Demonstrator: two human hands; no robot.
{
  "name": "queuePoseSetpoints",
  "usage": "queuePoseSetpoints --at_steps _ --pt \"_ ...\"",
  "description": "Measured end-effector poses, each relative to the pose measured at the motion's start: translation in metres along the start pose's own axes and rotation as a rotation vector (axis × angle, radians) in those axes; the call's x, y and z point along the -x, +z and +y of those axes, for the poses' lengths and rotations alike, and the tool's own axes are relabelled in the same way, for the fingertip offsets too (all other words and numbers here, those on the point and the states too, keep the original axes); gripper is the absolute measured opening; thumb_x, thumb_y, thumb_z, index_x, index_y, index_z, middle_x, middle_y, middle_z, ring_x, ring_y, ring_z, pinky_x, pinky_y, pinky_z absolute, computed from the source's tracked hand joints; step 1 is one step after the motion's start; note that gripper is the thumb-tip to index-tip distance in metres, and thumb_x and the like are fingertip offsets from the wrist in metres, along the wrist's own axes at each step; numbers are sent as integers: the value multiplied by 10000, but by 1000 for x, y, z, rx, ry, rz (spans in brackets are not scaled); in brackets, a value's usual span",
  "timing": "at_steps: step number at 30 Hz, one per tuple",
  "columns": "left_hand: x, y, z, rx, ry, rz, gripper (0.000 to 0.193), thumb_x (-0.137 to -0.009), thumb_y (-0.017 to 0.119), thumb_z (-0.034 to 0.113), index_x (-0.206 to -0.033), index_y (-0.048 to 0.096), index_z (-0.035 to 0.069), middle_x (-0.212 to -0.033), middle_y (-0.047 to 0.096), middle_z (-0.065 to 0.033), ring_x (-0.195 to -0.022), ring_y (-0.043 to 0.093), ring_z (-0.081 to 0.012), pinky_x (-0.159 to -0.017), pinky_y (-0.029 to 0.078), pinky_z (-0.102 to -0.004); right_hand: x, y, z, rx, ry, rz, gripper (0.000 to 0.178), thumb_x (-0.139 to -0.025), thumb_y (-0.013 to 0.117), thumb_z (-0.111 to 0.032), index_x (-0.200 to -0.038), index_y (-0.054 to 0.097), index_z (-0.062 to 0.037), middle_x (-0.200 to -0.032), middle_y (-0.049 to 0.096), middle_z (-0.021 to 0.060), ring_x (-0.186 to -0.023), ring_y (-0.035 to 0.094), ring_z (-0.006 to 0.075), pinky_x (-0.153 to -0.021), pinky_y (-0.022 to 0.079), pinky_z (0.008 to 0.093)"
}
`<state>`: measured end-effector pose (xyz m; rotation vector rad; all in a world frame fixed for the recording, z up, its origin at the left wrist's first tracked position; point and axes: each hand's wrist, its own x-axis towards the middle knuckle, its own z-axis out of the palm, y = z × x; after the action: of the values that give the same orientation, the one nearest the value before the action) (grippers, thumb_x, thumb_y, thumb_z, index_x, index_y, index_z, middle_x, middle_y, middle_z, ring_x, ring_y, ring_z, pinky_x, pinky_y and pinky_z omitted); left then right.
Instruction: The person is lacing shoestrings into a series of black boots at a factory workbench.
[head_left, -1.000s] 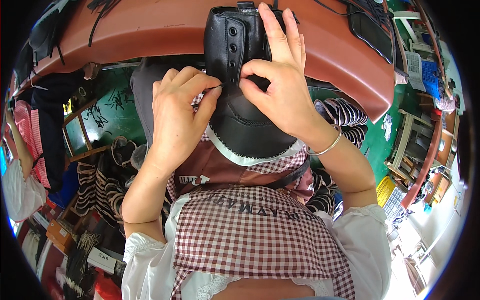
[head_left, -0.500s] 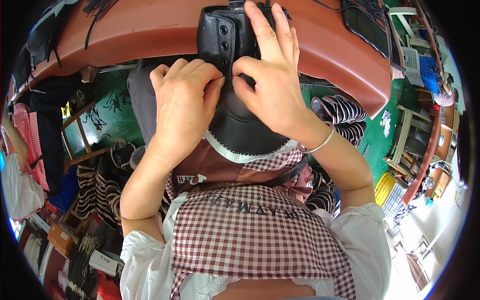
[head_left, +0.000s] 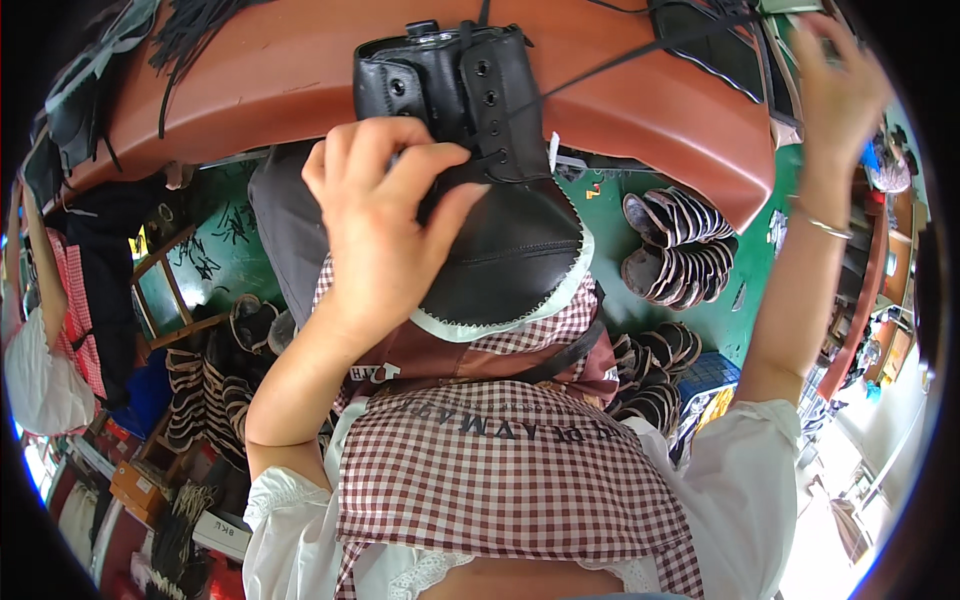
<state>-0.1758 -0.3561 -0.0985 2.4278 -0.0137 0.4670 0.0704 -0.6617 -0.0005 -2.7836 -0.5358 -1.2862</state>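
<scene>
A black leather boot upper [head_left: 512, 240] with a pale zigzag-stitched edge lies over my lap, its collar resting on the brown work surface. My left hand [head_left: 385, 215] is over its left side. The thumb and index finger are apart by the lacing gap, with nothing visible between them; the other fingers are bent. A black shoelace [head_left: 640, 52] runs taut from the eyelets on the right flap toward the upper right. At its far end my right hand [head_left: 835, 85], raised and blurred, has its fingers closed on the lace.
The brown padded work surface [head_left: 270, 75] curves across the front, carrying a bundle of black laces [head_left: 195, 35] at left and a dark phone-like slab [head_left: 705, 45] at right. Stacked dark boot parts [head_left: 680, 250] stand on the green floor. Another person's arm [head_left: 45, 265] shows at far left.
My right hand has left the eyelets and swung up to the right, drawing the lace out. The boot upper has turned slightly, and my left hand's thumb and index finger have parted.
</scene>
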Motion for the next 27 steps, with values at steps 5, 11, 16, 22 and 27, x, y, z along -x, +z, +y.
queuePoseSetpoints --at_steps 5,11,16,22,27 --pt "-7 -9 -3 15 66 -24 185 -663 769 59 -783 635 101 -987 559 -40 -995 493 -274 -884 350 -388 40 -25 -120 -836 71 -734 76 -708 704 -54 -737 638 -28 -1505 293 226 -1402 122 508 -1082 142 650" --pt "-20 -35 -14 16 -65 -188 168 -676 752 42 -787 626 58 -1008 571 -71 -1010 514 -252 -903 379 -384 97 -12 -159 -1004 -422 -433 257 -657 756 -133 -896 663 -114 -1013 570 30 -1096 497 261 -865 408 397" --pt "-101 -20 -28 -95 383 -66 124 -771 692 100 -862 627 46 -1040 588 -58 -975 534 -275 -897 387 -379 92 -9 -172 -1141 -485 -444 145 -665 689 -44 -755 576 -58 -855 544 41 -881 550 254 -763 437 389" --pt "-102 -57 -22 -202 369 -220 124 -827 624 66 -943 612 23 -1118 608 -88 -1099 523 -291 -975 384 -374 88 -13 -165 -1334 -290 -731 125 -696 604 -12 -708 480 -18 -723 547 130 -636 559 349 -587 460 428" --pt "-80 -74 -38 161 103 -233 161 -797 663 61 -945 620 14 -1111 616 -87 -1076 529 -292 -936 418 -364 95 -12 -158 -1218 -332 -732 85 -738 634 -75 -775 565 -42 -717 596 97 -689 606 332 -599 476 414"
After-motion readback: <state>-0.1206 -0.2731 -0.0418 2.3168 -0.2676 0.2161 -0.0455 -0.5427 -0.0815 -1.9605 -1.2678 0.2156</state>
